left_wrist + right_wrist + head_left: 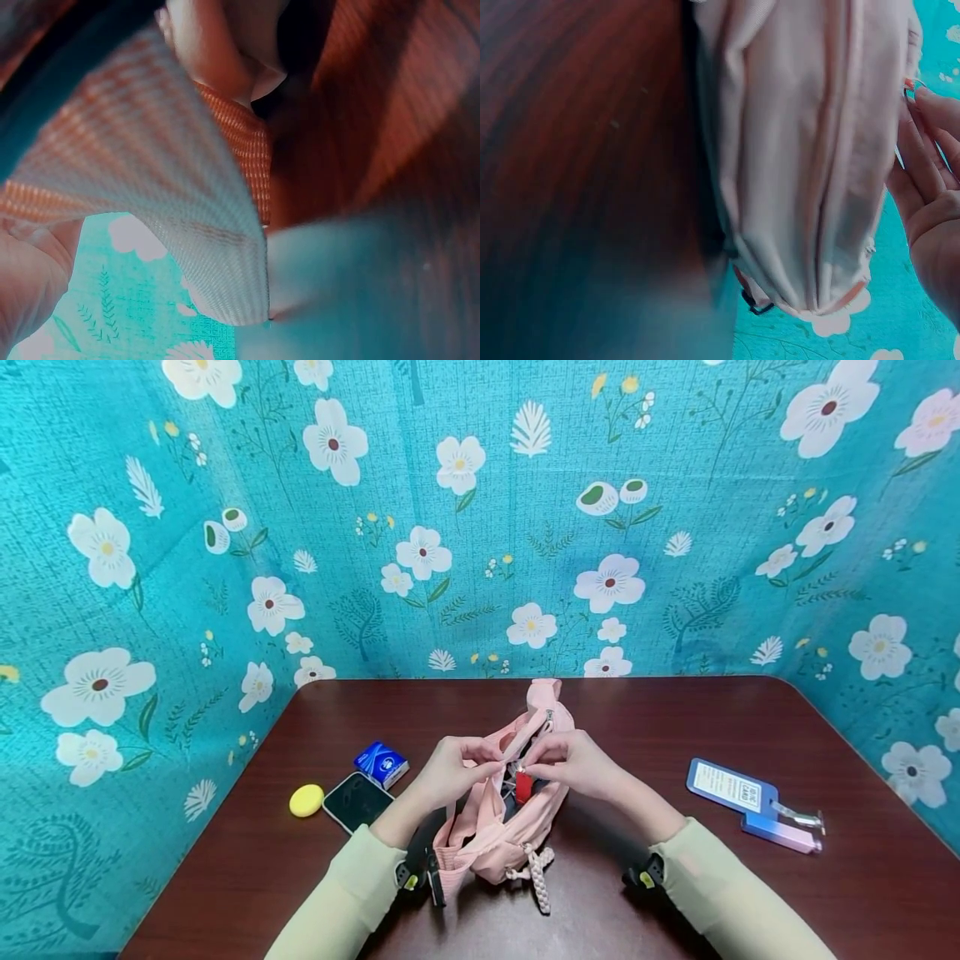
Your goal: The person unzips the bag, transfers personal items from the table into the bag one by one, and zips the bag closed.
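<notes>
A pink fabric bag lies on the table with its zipped top gaping, between both hands. My left hand pinches the bag's opening edge with thumb and forefinger. From the other side, my right hand pinches the top of a small red tag, which hangs in the opening beside a bit of shiny metal. In the right wrist view the bag's smooth side fills the middle, the fingertips at its upper edge. A ribbed strap covers much of the left wrist view. The bag's inside is mostly hidden.
To the left lie a yellow round case, a dark-screened phone and a blue packet. At right are a blue card holder and a blue-pink stick-shaped piece. A braided charm hangs from the bag's near end.
</notes>
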`<control>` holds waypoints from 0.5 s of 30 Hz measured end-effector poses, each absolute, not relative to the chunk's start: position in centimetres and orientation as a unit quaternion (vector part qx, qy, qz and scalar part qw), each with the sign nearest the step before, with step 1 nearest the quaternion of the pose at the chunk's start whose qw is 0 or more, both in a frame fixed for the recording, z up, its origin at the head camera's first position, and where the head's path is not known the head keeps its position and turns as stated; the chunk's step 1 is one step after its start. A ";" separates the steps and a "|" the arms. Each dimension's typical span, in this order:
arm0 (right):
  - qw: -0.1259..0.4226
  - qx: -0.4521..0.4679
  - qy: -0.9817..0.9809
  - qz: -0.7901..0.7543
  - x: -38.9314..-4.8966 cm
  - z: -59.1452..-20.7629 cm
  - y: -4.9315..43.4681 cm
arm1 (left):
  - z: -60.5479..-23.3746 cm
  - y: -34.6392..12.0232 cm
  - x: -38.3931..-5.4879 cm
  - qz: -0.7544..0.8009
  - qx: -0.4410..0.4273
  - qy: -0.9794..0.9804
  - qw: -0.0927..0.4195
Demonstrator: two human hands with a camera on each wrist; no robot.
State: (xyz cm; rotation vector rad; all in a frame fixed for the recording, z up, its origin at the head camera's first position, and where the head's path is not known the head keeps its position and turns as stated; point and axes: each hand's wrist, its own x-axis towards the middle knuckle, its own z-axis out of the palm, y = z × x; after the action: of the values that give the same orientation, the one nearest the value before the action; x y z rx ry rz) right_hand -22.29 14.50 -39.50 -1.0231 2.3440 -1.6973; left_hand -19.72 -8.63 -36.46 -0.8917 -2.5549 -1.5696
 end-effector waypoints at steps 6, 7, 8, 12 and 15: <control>0.055 -0.356 0.761 -0.540 -22.2 -40.5 13.7 | -36.4 -8.6 -19.7 -0.501 -0.283 -0.818 0.006; 0.055 -0.359 0.765 -0.531 -22.1 -40.6 13.6 | -36.4 -8.6 -19.7 -0.501 -0.282 -0.818 0.006; 0.054 -0.365 0.769 -0.522 -22.1 -40.7 13.6 | -36.4 -8.6 -19.7 -0.500 -0.282 -0.819 0.006; 0.019 -0.394 0.799 -0.454 -22.3 -40.9 13.5 | -36.3 -8.6 -19.5 -0.503 -0.274 -0.819 0.006; -0.021 -0.422 0.817 -0.393 -22.5 -41.0 13.5 | -36.3 -8.6 -19.4 -0.509 -0.269 -0.818 0.003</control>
State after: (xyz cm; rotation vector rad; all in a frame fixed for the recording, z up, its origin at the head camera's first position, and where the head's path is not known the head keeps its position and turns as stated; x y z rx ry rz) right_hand -22.53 13.53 -40.98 -1.3437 2.6021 -1.2511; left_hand -19.44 -8.61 -36.30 -0.8431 -2.5648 -1.5959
